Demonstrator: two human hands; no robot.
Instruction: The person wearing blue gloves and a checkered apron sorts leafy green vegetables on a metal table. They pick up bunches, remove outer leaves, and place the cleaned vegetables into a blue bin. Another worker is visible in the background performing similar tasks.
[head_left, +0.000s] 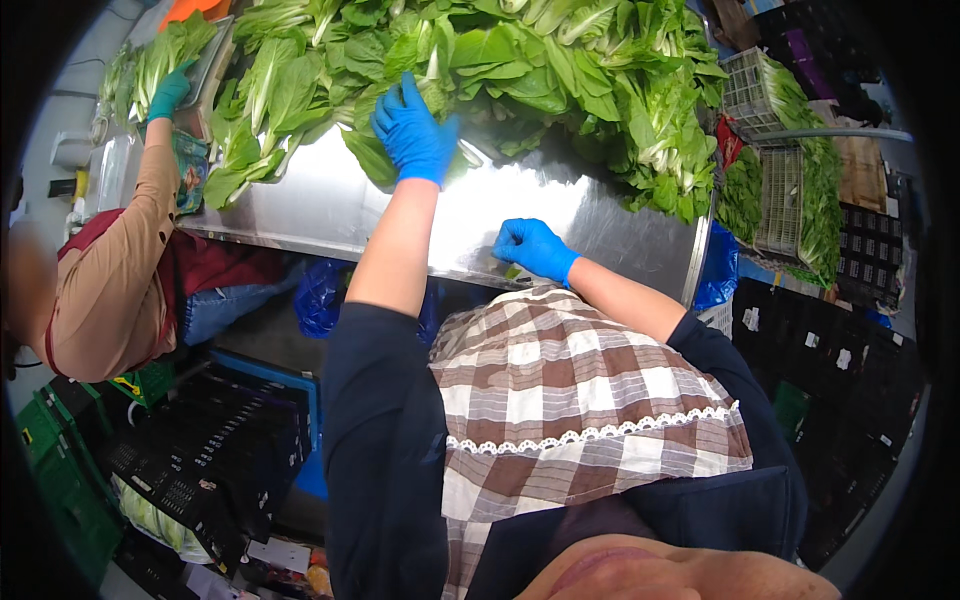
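My left hand (412, 139), in a blue glove, reaches over the near edge of a large heap of leafy greens (517, 60) with pale stems. Its fingers are apart and its thumb is blurred; a loose leaf (367, 157) lies beside it and a pale stem (471, 154) near the thumb. My right hand (536, 247), also blue-gloved, is low over the front part of the steel table (600, 225). Its fingers are curled in, and nothing shows in them. A small green scrap (513, 271) lies by the table edge below it.
At the left, a co-worker's green-gloved hand (171, 91) touches greens on a scale-like tray (206, 67). Grey crates (780, 199) of greens stand at the right. Black crates (825, 375) are stacked right, others (217, 442) lower left. Blue plastic bags (319, 296) hang below the table.
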